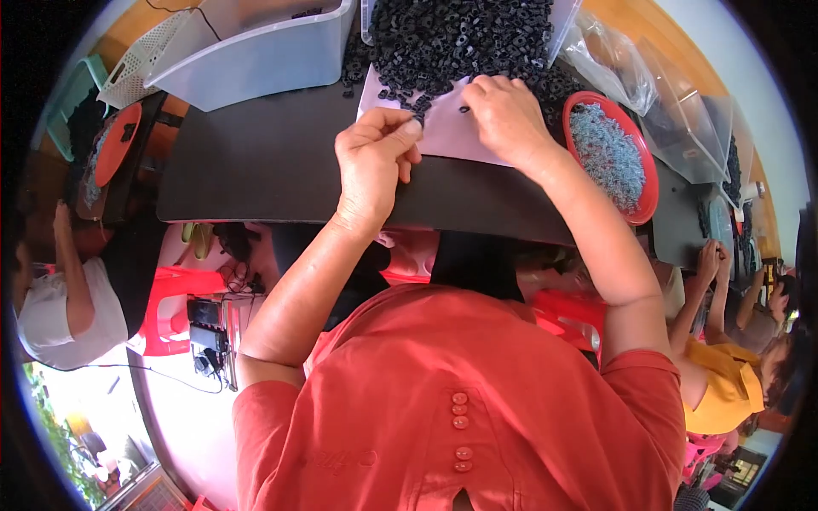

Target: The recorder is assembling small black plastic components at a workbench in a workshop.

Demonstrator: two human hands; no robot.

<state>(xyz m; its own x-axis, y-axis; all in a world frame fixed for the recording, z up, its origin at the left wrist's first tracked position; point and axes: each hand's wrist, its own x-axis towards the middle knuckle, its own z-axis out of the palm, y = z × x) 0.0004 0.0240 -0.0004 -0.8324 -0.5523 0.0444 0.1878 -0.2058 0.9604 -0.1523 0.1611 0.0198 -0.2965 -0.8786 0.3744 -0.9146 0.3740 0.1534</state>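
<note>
My left hand (375,162) is closed in a pinch, thumb against forefinger, above the near edge of a white sheet (456,136). Small black plastic parts (419,104) lie right by its fingertips; whatever is in the pinch is too small to make out. Farther right, my right hand (509,117) rests on the sheet at the edge of a large heap of black plastic parts (460,43). Its fingers are curled down and their tips hidden, with one black part (464,109) beside them. A red bowl (650,183) of small bluish-grey pieces (605,153) stands beside my right forearm.
On the dark table (256,162) a translucent bin (264,64) stands at the back left. Clear plastic bags (609,64) and a clear bin (682,128) lie back right. Other people work at both sides, one in white (72,307), one in yellow (720,387).
</note>
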